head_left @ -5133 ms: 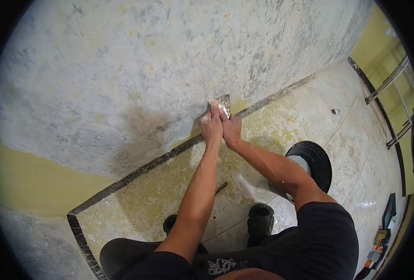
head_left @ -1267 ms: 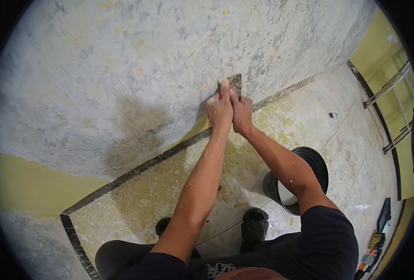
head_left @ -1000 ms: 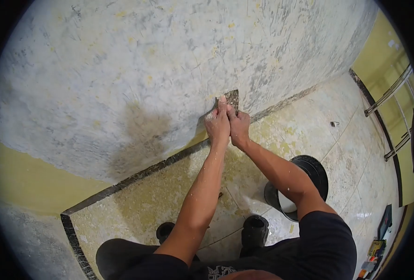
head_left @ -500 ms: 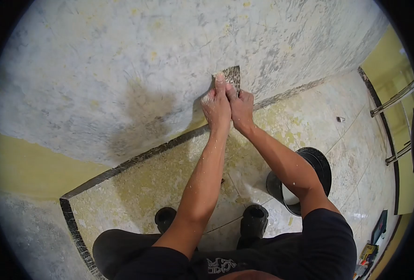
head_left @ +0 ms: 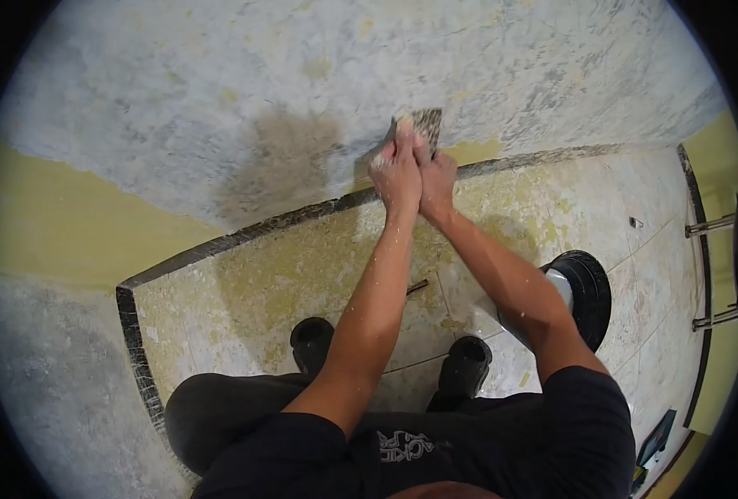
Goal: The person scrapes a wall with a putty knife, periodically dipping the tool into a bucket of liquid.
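Under your fingers, keep both hands, left hand (head_left: 396, 170) and right hand (head_left: 437, 179), clamped on the scraper (head_left: 423, 126), blade flat against the wall (head_left: 219, 91).

A: so what moved since half a second back?

B: both hands slid the scraper (head_left: 420, 126) down the wall (head_left: 219, 83), near the yellow strip now. View tipped too, bucket (head_left: 581, 295) shows more.

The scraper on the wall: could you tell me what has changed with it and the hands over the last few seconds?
The scraper has been worked up and down the wall; it now sits beside the yellow strip above the skirting. Both hands, the left hand and the right hand, stay clasped on it, nothing let go. The black bucket and the boots remain on the floor.
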`<state>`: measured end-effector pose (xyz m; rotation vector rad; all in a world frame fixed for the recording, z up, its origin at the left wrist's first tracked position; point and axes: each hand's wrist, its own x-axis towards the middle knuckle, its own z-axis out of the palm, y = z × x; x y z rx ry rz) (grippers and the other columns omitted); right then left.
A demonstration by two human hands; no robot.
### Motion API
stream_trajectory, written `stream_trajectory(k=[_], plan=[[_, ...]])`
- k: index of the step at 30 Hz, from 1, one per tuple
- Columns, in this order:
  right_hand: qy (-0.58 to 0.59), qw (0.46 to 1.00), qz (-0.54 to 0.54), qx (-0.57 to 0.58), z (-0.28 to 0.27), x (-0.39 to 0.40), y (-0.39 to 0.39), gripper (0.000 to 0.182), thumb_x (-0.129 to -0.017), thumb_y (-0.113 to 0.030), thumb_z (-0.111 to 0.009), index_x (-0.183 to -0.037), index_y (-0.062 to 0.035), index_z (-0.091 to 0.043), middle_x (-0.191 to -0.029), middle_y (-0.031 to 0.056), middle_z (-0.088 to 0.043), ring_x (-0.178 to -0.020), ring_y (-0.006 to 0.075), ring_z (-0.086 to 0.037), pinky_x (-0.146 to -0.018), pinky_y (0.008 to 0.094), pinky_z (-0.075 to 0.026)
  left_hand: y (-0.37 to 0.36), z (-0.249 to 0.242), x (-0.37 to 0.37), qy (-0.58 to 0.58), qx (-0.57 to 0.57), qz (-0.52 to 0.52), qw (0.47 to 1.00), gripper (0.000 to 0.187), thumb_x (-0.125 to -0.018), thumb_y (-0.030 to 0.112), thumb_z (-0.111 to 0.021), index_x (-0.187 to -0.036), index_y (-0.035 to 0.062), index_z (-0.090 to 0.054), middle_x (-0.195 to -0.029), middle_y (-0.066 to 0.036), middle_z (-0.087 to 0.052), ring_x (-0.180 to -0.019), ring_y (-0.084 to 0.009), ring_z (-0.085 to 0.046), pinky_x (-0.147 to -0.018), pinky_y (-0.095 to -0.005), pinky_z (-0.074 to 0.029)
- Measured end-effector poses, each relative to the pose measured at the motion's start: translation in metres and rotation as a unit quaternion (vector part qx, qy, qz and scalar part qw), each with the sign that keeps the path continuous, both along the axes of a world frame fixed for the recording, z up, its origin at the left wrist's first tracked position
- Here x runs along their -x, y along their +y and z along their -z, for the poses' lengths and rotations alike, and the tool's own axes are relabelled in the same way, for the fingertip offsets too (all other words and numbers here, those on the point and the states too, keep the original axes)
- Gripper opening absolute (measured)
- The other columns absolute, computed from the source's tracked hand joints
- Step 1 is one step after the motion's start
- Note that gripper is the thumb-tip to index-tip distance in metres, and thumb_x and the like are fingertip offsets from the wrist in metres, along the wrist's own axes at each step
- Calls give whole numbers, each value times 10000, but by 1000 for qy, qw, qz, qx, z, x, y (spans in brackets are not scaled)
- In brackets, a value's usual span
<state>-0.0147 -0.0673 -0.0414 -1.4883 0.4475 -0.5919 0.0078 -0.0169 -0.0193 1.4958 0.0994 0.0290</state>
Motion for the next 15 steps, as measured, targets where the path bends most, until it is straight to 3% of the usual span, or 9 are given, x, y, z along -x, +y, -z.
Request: stream_trajectory(k=[1, 3, 5, 8, 10, 11, 12, 13, 15], plan=[[36, 999, 9, 20, 8, 5, 8, 499, -933, -390, -568, -744, 66, -644, -571, 98, -565, -566, 133, -457, -554, 360, -427, 8, 2, 7, 14, -31, -19, 999, 618, -877, 547, -590, -788, -60, -666, -694, -167, -656, -639, -232, -587, -638, -378, -454], [58, 996, -10, -68, 56, 12, 33, 417, -945, -329, -576, -762, 34, -671, -626, 83, -605, -602, 129, -483, -578, 333, -436, 36, 27, 20, 81, -44, -6, 996, 585, -876, 520, -611, -845, -62, -662, -756, -139, -663, -690, -195, -576, -670, -349, -453], [151, 973, -11, -173, 66, 30, 66, 311, -957, -285, -568, -881, 8, -640, -741, 81, -628, -667, 132, -514, -605, 322, -444, 61, 63, 24, 146, -56, 0, 988, 559, -875, 494, -632, -902, -64, -658, -819, -110, -669, -740, -157, -565, -702, -320, -453], [113, 948, 6, -299, 106, 40, 112, 285, -965, -292, -556, -977, -8, -551, -824, 92, -608, -711, 144, -524, -613, 325, -448, 102, 96, 36, 193, -144, 11, 970, 611, -872, 539, -598, -935, -65, -665, -861, -168, -686, -801, -237, -626, -752, -367, -468], [120, 950, 8, -287, 114, 29, 136, 236, -973, -255, -536, -992, -25, -491, -834, 86, -582, -714, 142, -526, -614, 324, -453, 120, 91, 25, 176, -328, 26, 928, 641, -877, 590, -535, -951, -31, -678, -895, -202, -688, -886, -336, -647, -812, -417, -471], [90, 926, 9, -367, 114, 24, 146, 211, -972, -234, -525, -976, -26, -496, -840, 93, -587, -717, 156, -539, -618, 329, -456, 128, 92, 18, 138, -368, 33, 919, 598, -895, 573, -495, -955, 7, -682, -933, -224, -683, -965, -397, -628, -860, -444, -460], [58, 895, 11, -443, 111, 18, 152, 187, -972, -213, -514, -961, -26, -501, -845, 101, -593, -721, 171, -552, -623, 335, -459, 134, 81, 10, 140, -374, 32, 916, 598, -895, 573, -495, -955, 7, -682, -933, -224, -683, -965, -397, -628, -860, -444, -460], [59, 893, 11, -446, 103, 12, 152, 187, -972, -213, -514, -961, -26, -501, -845, 101, -593, -721, 171, -552, -623, 335, -459, 136, 65, 0, 130, -428, 84, 890, 557, -902, 538, -497, -974, 18, -681, -933, -222, -683, -945, -403, -630, -856, -441, -462], [89, 803, -32, -589, 80, 6, 153, 160, -969, -174, -479, -1034, -28, -476, -859, 111, -598, -743, 213, -580, -640, 358, -477, 143, 55, -14, 122, -486, 134, 855, 516, -909, 503, -499, -993, 28, -680, -933, -219, -683, -926, -408, -632, -852, -439, -465]])
